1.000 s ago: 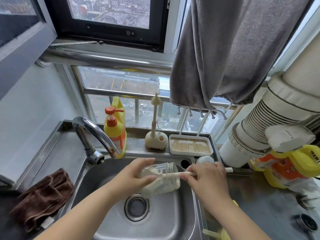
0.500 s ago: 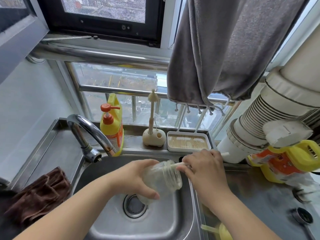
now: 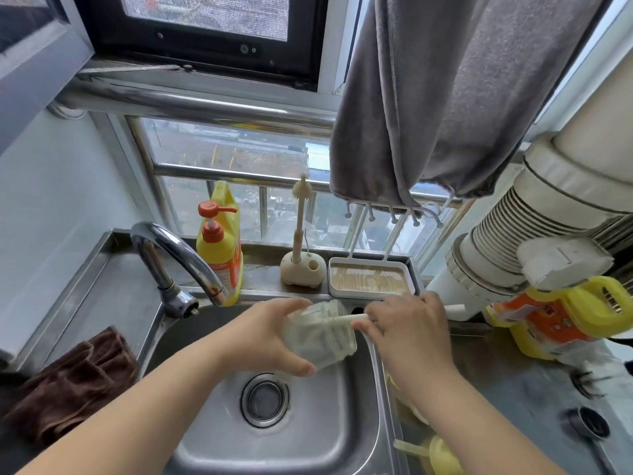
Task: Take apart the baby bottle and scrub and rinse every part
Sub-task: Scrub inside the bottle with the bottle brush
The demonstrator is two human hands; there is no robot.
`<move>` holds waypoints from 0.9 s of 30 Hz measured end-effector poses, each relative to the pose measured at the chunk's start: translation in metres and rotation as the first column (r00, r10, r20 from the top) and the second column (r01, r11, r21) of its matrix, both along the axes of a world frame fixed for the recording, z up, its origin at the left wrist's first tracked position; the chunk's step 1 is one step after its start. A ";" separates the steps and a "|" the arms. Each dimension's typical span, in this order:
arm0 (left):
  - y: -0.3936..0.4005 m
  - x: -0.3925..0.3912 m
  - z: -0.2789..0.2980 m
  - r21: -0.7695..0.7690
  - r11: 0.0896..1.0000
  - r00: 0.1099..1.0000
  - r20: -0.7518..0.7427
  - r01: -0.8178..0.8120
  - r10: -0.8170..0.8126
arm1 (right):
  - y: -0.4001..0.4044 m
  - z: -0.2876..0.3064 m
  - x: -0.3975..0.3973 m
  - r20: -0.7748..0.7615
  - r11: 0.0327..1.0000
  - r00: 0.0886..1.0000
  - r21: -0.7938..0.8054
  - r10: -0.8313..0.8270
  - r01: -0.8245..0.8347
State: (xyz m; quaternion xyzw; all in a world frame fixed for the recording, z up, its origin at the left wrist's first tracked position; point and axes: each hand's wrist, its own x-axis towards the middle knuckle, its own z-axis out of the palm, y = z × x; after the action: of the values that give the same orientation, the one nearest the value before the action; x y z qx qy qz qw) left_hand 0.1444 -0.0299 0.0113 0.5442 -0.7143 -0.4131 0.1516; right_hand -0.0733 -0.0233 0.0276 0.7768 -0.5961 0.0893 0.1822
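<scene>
scrubbing bottle [image 3: 320, 335] over sink [image 3: 356, 399], brush [image 3: 356, 318] through its mouth

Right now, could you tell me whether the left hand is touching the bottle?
Touching: the head view shows the left hand wrapped around the bottle above the sink.

I stand in a home kitchen. A stainless steel sink [image 3: 342, 423] with a round drain [image 3: 264, 400] and a curved chrome tap [image 3: 178, 255] sits under a barred window [image 3: 239, 156] looking out high over a town. Yellow dish soap [image 3: 222, 248] stands on the sill, a brown cloth [image 3: 72, 375] lies on the steel counter, and a grey towel [image 3: 462, 90] hangs above.
</scene>
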 end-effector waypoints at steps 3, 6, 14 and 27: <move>0.002 0.000 -0.002 -0.029 0.999 0.999 0.038 0.029 -0.027 | -0.002 -0.006 0.008 -0.048 1.000 0.999 0.016 -0.004 0.005; 0.002 0.011 -0.004 -0.034 0.999 0.999 0.021 -0.032 0.033 | -0.001 0.003 -0.014 0.000 0.998 1.000 0.057 -0.025 0.025; 0.001 0.009 -0.004 -0.020 0.999 1.000 -0.001 -0.027 0.027 | 0.000 0.018 -0.007 -0.027 0.985 0.998 0.164 -0.055 0.059; 0.000 -0.001 -0.008 -0.086 0.993 0.997 0.032 0.075 -0.072 | 0.003 0.021 -0.003 0.020 0.859 0.990 0.500 -0.142 0.113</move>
State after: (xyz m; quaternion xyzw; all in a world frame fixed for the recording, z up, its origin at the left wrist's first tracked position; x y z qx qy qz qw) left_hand 0.1439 -0.0301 0.0038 0.5162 -0.7533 -0.3791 0.1496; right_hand -0.0762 -0.0206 0.0484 0.7534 -0.6541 -0.0576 -0.0355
